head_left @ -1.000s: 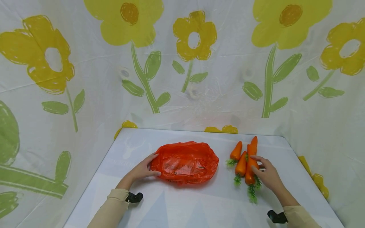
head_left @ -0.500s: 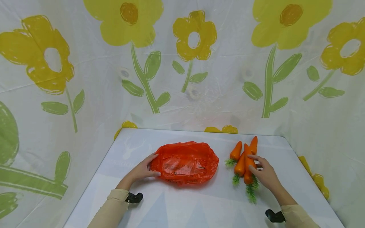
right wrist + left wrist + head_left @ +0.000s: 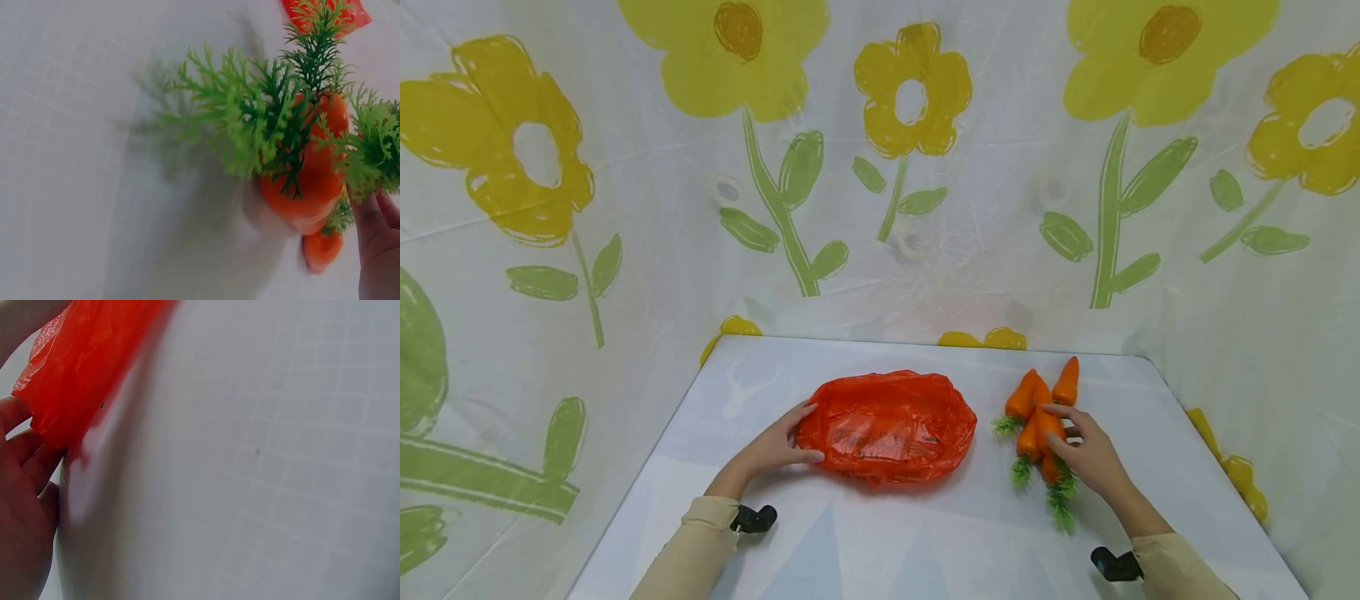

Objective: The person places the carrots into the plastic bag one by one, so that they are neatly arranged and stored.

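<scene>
A crinkled red plastic bag (image 3: 887, 429) lies on the table with its mouth spread wide. My left hand (image 3: 775, 442) holds its left edge, thumb in front and fingers farther back; the left wrist view shows the fingers (image 3: 40, 456) against the red film (image 3: 87, 369). On the right, my right hand (image 3: 1092, 458) grips an orange toy carrot (image 3: 1048, 423) between thumb and fingers, above other carrots. Beside it lie a carrot (image 3: 1021, 397) to the left and another (image 3: 1066, 383) behind. Green leafy tops (image 3: 250, 119) partly hide the carrots in the right wrist view.
The white table (image 3: 895, 542) carries a faint pattern. A curtain (image 3: 985, 250) printed with yellow flowers stands behind it and at both sides. Black wrist mounts (image 3: 754, 520) stick out from the sleeves.
My right hand has shifted slightly left with the carrot, which now overlaps the carrots to its left and stands apart from the rear one. The left hand and bag look unchanged.
</scene>
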A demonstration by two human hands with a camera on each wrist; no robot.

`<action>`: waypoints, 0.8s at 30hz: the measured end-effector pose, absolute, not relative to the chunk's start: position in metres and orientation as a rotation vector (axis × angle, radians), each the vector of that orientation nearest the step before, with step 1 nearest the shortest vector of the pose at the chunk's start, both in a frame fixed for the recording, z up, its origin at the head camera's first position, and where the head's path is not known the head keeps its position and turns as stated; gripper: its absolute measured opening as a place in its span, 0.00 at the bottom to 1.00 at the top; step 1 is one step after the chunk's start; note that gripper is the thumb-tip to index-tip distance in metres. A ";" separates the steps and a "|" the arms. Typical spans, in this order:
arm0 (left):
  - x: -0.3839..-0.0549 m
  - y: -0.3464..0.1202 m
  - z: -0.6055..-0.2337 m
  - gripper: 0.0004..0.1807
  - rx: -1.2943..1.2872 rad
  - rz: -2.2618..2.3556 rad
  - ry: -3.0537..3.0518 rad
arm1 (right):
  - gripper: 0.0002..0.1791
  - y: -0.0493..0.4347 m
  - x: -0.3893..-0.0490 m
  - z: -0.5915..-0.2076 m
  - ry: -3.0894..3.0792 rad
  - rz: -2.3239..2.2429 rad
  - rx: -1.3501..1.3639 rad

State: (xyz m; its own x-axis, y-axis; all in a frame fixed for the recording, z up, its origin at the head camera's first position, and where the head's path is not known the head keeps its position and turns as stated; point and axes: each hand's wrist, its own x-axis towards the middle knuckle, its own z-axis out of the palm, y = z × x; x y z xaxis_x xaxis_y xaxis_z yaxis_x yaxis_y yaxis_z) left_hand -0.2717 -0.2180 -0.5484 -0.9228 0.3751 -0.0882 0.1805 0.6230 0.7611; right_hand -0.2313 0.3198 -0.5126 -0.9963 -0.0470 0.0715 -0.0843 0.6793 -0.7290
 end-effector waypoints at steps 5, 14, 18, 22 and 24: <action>-0.272 -0.217 -0.548 0.56 0.465 1.193 2.604 | 0.25 0.316 -0.232 -0.511 -2.821 1.237 0.121; -0.272 -0.218 -0.548 0.56 0.484 1.196 2.611 | 0.25 0.308 -0.231 -0.509 -2.827 1.266 0.119; -0.272 -0.218 -0.549 0.56 0.486 1.185 2.620 | 0.25 0.304 -0.231 -0.508 -2.814 1.273 0.139; -0.272 -0.218 -0.549 0.56 0.485 1.184 2.621 | 0.25 0.302 -0.232 -0.508 -2.802 1.268 0.171; -0.272 -0.218 -0.549 0.56 0.492 1.189 2.621 | 0.25 0.300 -0.232 -0.509 -2.794 1.257 0.181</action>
State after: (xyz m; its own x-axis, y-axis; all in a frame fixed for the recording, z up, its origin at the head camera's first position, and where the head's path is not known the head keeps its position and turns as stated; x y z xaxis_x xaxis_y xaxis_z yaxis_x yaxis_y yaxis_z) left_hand -0.2718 -0.2179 -0.5490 -0.9193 0.3886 -0.0619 0.2094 0.6163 0.7591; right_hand -0.2325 0.3003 -0.5088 -0.9904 -0.0776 0.1144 -0.1371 0.6580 -0.7404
